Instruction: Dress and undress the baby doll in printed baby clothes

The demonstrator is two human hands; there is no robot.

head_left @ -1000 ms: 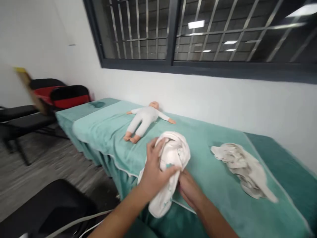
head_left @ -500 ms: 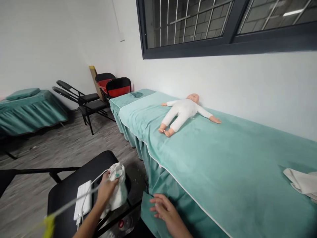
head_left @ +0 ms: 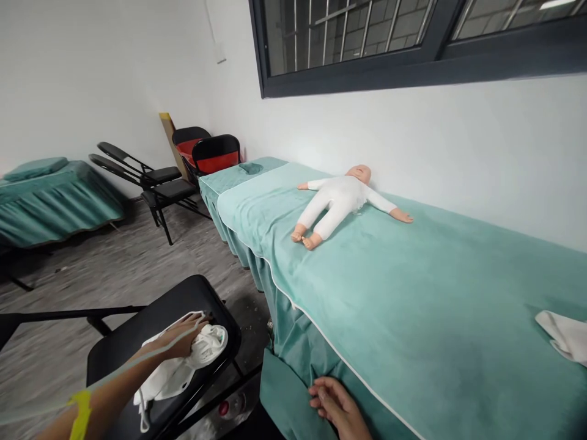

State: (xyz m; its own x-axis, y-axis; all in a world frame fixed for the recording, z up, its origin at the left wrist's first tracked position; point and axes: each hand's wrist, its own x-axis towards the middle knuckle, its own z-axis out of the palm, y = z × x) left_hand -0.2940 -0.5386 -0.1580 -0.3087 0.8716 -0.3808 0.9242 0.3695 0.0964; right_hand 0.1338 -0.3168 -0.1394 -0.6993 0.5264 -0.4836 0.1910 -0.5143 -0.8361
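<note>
My left hand (head_left: pixel 181 338) rests on a white garment (head_left: pixel 183 362) that lies on the seat of a black folding chair (head_left: pixel 137 342) to my left; the fingers are curled on the cloth. My right hand (head_left: pixel 337 404) hangs low at the near edge of the teal-covered bed (head_left: pixel 413 305), fingers loosely apart, holding nothing. A baby doll in a white suit (head_left: pixel 342 200) lies on its back on the bed near the wall. Another pale cloth (head_left: pixel 563 333) lies at the bed's right end.
More black folding chairs (head_left: pixel 156 183) and red-backed ones (head_left: pixel 208 153) stand beyond the bed's far end. A second teal bed (head_left: pixel 50 198) stands at the left wall. A barred window (head_left: pixel 367 36) runs above. A white cable crosses my left forearm. Grey floor lies between the beds.
My left hand carried the white garment from the bed over to the chair seat and lowered it there. My right hand let go and dropped to the bed's edge. My view swung left.
</note>
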